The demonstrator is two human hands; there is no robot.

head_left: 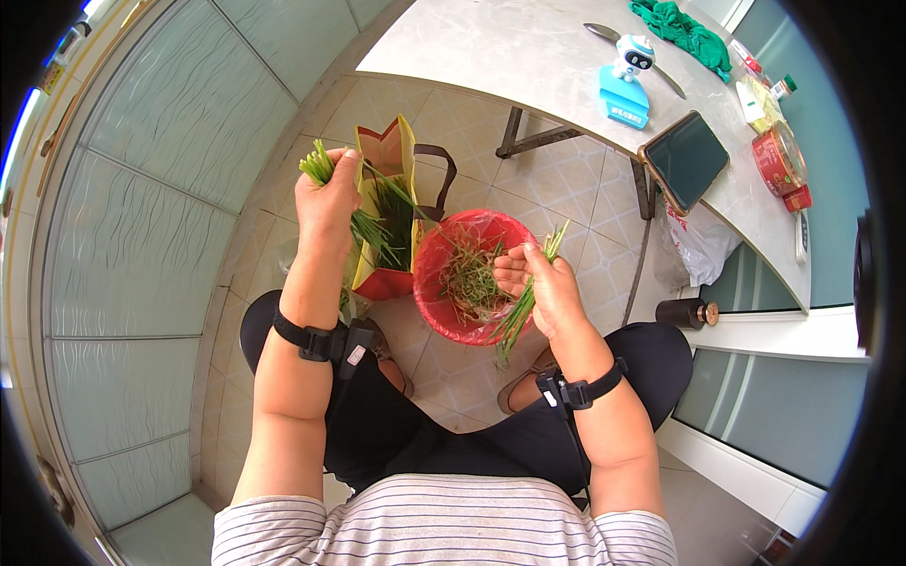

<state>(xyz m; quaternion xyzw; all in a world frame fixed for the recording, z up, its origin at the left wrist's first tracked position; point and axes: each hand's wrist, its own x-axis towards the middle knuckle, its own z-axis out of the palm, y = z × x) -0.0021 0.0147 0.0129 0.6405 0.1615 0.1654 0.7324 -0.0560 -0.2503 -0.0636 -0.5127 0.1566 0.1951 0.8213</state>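
From here I see the upright bag [382, 149] and red bin [427, 294] standing side by side, apparently for easy reach. The left hand [326, 209] closes around a green bunch [316, 166]; the right hand [555, 294] grips a thinner bunch [513, 326] over the bin's rim. I can't make out the bag's depths or most left fingers.

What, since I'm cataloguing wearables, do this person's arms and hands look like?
Short light sleeves have thin dark stripes. The left hand and right hand are ungloved. The left forearm bears a black strap with a white label; the right forearm bears a black strap and thin dark cable.
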